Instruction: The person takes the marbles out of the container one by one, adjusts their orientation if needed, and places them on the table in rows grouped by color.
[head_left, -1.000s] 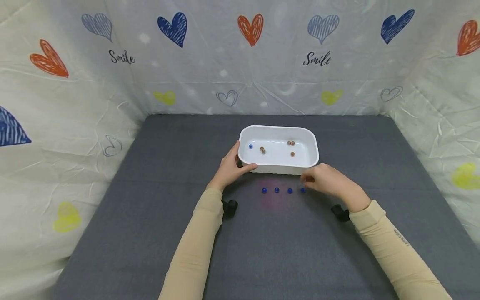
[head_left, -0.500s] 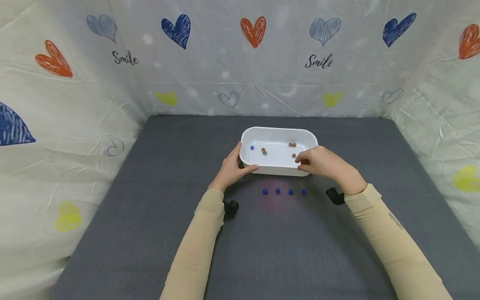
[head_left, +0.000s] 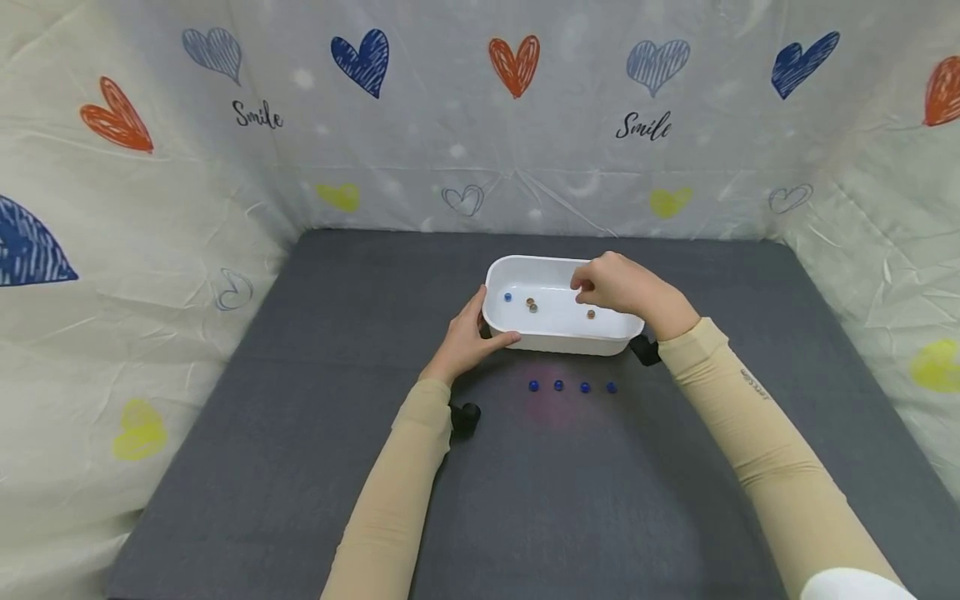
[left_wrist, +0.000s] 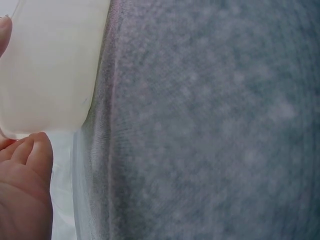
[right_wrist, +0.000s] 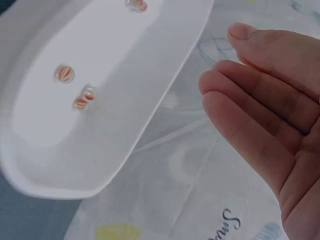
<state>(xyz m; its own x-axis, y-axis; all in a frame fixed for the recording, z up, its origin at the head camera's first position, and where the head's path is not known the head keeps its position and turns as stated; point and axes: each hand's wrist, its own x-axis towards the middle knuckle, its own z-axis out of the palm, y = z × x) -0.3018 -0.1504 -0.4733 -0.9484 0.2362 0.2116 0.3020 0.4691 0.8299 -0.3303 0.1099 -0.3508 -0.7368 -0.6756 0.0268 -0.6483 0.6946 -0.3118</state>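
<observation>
Where the tub is sitting: it's resting upright toward the far side of the grey cloth, just behind the blue row.
Left hand: gripping the tub's left end, thumb lying along the front rim, fingers wrapping around the end.
Right hand: hovering over the right half of the tub; it's hanging relaxed, fingers bending a bit, thumb standing apart, nothing sitting in its grasp.
Out front: four marbles making up that row, each lying apart from the next.
Inside the tub: a lone blue marble is lying near the left end, a brownish pair is sitting close by, and an orange marble is resting toward the front right. A striped pair is showing in the right wrist view too; in the head view that hand's covering it.
Backdrop: hanging behind, showing hearts and "Smile".
Sleeves: beige, covering both forearms.
</observation>
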